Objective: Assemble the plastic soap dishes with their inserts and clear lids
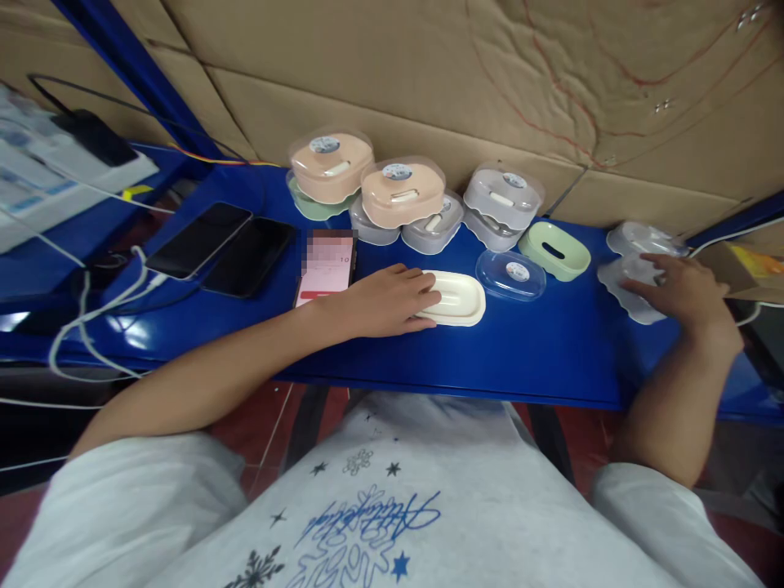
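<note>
Head view, left: I am watching the left hand (392, 300) lying flat on the cream soap dish (456, 298), grip open, probably pinning it against sliding.
Head view, right: the right hand (683, 294) is resting on clear plastic shells (630, 298) at the far edge; I cannot tell its grip.
Surroundings: the blue surface (551, 351) is carrying stacked soap boxes (401, 192) and phones (199, 238), with a cardboard wall (429, 65) backing it.

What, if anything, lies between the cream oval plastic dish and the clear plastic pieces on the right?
A clear oval lid with a round sticker lies just right of the cream dish under the left hand, a pale green oval dish behind it. Both sit short of the clear pieces the right hand touches.
</note>
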Demonstrator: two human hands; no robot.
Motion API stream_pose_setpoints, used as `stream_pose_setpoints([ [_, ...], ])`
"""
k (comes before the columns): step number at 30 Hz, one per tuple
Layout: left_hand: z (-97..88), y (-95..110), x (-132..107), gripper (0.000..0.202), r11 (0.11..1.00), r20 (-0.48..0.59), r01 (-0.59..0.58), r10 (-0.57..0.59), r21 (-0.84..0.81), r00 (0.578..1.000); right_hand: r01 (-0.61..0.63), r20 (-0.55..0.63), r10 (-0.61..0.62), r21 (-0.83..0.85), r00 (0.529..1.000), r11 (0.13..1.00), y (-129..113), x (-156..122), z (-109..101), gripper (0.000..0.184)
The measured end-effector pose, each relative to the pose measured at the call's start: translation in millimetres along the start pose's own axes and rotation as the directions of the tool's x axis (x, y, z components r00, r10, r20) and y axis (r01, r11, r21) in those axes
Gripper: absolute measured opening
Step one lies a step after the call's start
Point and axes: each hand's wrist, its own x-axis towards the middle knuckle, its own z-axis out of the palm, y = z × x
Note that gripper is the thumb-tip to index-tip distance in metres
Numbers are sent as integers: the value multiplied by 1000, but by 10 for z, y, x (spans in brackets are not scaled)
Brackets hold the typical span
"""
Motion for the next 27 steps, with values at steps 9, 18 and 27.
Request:
stream_pose_setpoints([
  [9, 27, -19, -6, 33, 1000, -7, -9, 9, -17, 1000, 251, -168, -215, 229, 962, 941, -671, -95, -148, 58],
  [18, 8, -23, 4, 31, 997, 6, 9, -8, -81, 1000, 755, -258, -734, 427, 629, 497, -1821, -614, -272, 53],
  [27, 76, -15, -6, 25, 959, -38, -26, 16, -282, 999, 757, -204, -754, 398, 624, 519, -1948, -698, -145, 51],
])
